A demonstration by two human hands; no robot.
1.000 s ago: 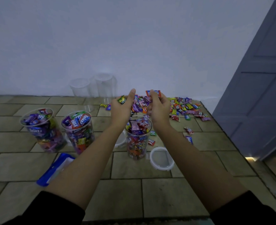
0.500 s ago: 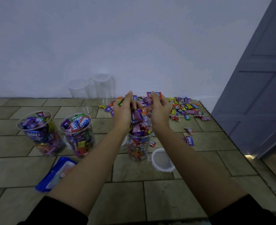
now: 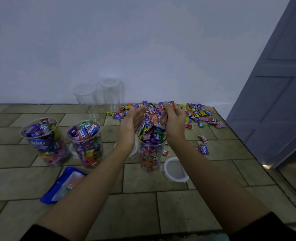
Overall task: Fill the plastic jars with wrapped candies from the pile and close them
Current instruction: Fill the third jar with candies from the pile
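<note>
A clear plastic jar (image 3: 151,153) stands mid-floor, heaped with wrapped candies to above its rim. Both hands hover over its mouth. My left hand (image 3: 132,121) is flat, fingers straight, at the jar's left side, holding nothing. My right hand (image 3: 174,121) curls round a red wrapped candy (image 3: 166,105) that sticks out above the fingers, with more candies under its palm. The candy pile (image 3: 194,113) lies behind on the tiles near the wall. Two full open jars (image 3: 47,141) (image 3: 86,145) stand at the left. A white lid (image 3: 176,170) lies right of the middle jar.
Two empty clear jars (image 3: 86,100) (image 3: 111,94) stand against the white wall. A blue packet (image 3: 63,186) lies on the tiles under my left forearm. Another lid (image 3: 135,150) shows behind my left wrist. Loose candies (image 3: 203,148) dot the floor. A grey door (image 3: 276,101) stands at the right.
My left hand has let its candies fall into the middle jar and its fingers have straightened. The jar's heap has risen. My right hand still holds candies.
</note>
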